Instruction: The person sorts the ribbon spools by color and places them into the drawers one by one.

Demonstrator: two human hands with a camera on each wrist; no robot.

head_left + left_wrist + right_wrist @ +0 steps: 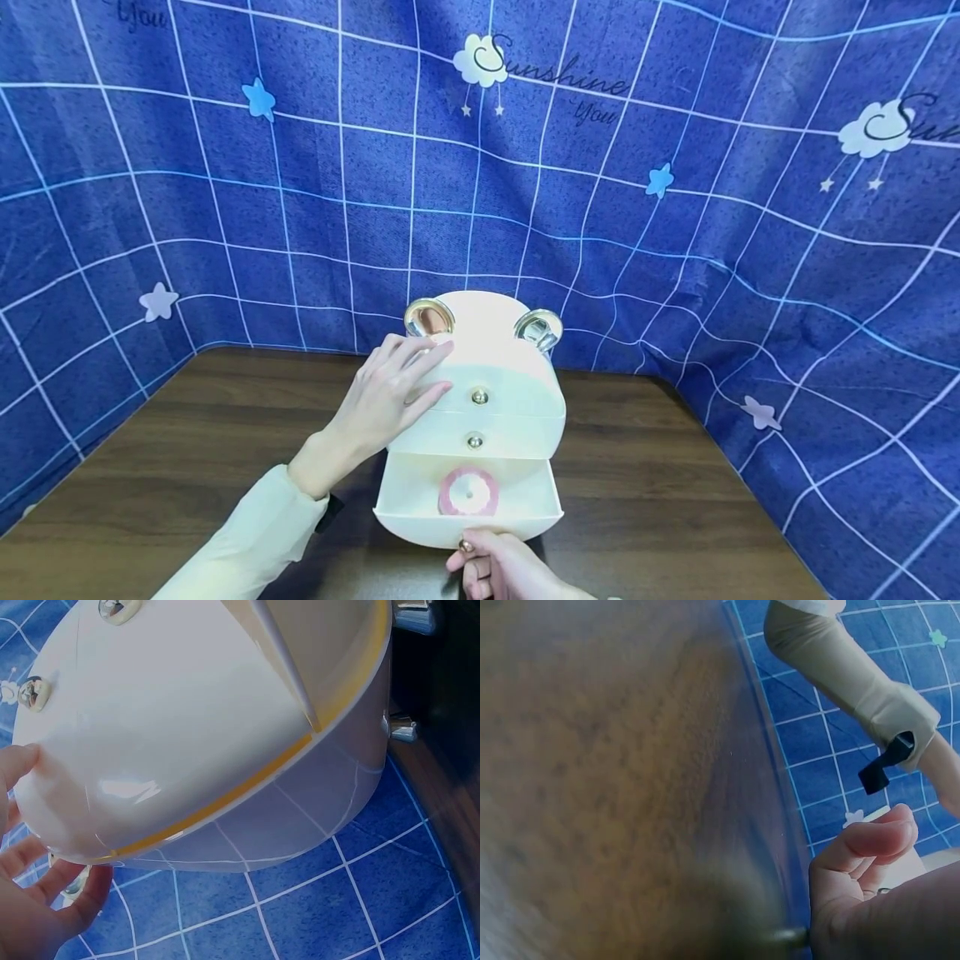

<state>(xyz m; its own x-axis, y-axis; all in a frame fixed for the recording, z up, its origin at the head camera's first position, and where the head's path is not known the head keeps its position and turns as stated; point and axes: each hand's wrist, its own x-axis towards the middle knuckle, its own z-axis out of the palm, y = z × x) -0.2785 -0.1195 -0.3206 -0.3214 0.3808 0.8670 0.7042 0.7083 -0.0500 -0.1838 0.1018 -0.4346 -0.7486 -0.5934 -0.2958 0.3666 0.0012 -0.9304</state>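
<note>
A white drawer cabinet (487, 371) with two round ear-like shiny pieces on top stands on the table. Its bottom drawer (525, 487) is pulled out, and a round disc with a pink rim and white middle (469, 492) lies inside. My right hand (513, 571) pinches the small gold knob (466, 546) on that drawer's front between thumb and finger. With fingers spread, my left hand (386, 387) rests against the cabinet's upper left side. The left wrist view has its fingertips at the cabinet's white curved front (150, 742).
Two upper drawers, each with a gold knob (479, 397), are closed above the pulled-out one. The brown wooden table (645, 492) extends on both sides. A blue cloth with a white grid (315, 183) hangs behind it and along the sides.
</note>
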